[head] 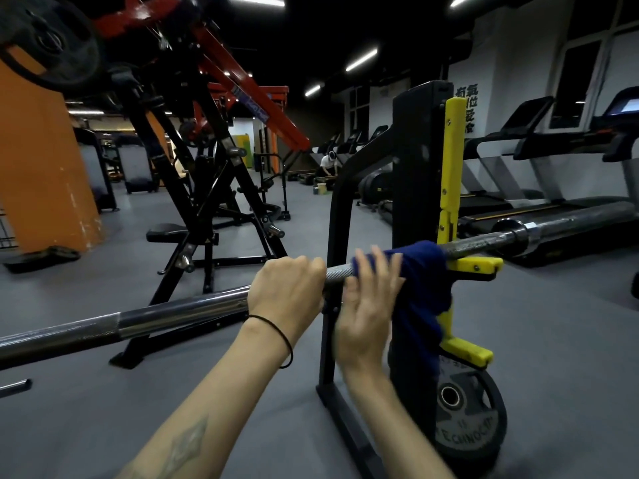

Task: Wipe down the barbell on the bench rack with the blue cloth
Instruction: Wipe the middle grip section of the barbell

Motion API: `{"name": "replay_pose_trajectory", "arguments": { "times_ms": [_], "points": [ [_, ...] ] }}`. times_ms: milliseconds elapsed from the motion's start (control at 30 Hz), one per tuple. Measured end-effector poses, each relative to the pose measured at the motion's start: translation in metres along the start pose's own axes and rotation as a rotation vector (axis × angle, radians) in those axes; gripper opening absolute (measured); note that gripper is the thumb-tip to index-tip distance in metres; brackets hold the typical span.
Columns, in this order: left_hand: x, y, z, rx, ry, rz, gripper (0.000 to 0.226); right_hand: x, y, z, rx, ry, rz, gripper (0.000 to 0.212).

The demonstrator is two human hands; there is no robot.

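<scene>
Hands x2 on 1 barbell [193,307]: left hand [285,292] grips, right hand [371,305] w/ 1 blue cloth [420,271]

Left hand [285,292] was fisted, knuckles up, forearm reaching in from near left. Right hand [368,302] was just right of it, fingers straight, motion-blurred.

Head view, downward (close) over barbell [173,311]

Left hand [287,292] clamped round barbell [179,311]; right hand [371,305], blurred, pressing blue cloth [423,288] draped over bar, rack upright [420,160] at two o'clock.
</scene>
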State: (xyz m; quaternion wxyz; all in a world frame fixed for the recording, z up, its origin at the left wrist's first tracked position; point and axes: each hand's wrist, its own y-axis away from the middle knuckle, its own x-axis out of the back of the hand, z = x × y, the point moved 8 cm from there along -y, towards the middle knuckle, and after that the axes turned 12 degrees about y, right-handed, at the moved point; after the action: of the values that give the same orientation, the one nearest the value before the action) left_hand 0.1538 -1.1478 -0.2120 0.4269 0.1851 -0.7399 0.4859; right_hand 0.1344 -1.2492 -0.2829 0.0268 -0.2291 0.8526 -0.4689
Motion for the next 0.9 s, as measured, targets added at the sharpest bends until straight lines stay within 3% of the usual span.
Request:
{"name": "replay_pose_trajectory", "arguments": {
  "times_ms": [100,200,367,500,600,700,800,900],
  "points": [
    [0.003,0.001,0.002,-0.030,-0.043,-0.004,0.014,-0.002,0.019,-0.028,0.209,-0.027,-0.109,0.049],
    [0.005,0.002,0.000,-0.021,-0.051,-0.028,0.016,0.012,-0.002,-0.002,0.464,0.158,-0.135,0.048],
    [0.002,0.001,0.001,-0.006,-0.032,-0.026,0.018,0.032,-0.057,0.085,0.279,0.285,-0.017,0.052],
    [0.003,-0.003,0.001,-0.015,-0.016,-0.022,0.018,0.014,-0.043,0.053,0.213,0.281,0.148,0.044],
    [-0.001,-0.013,-0.005,0.017,0.102,-0.100,0.015,-0.005,0.002,-0.012,0.310,0.107,-0.038,0.053],
    [-0.019,-0.025,-0.020,0.112,0.354,-0.331,0.020,0.002,0.008,-0.021,0.457,0.114,-0.186,0.056],
    [-0.032,-0.028,-0.024,0.170,0.545,-0.492,0.017,0.018,-0.024,0.023,0.500,0.228,-0.164,0.051],
    [-0.024,-0.027,-0.021,0.103,0.442,-0.403,0.028,0.034,-0.049,0.076,0.308,0.237,-0.086,0.050]
  ]
}}
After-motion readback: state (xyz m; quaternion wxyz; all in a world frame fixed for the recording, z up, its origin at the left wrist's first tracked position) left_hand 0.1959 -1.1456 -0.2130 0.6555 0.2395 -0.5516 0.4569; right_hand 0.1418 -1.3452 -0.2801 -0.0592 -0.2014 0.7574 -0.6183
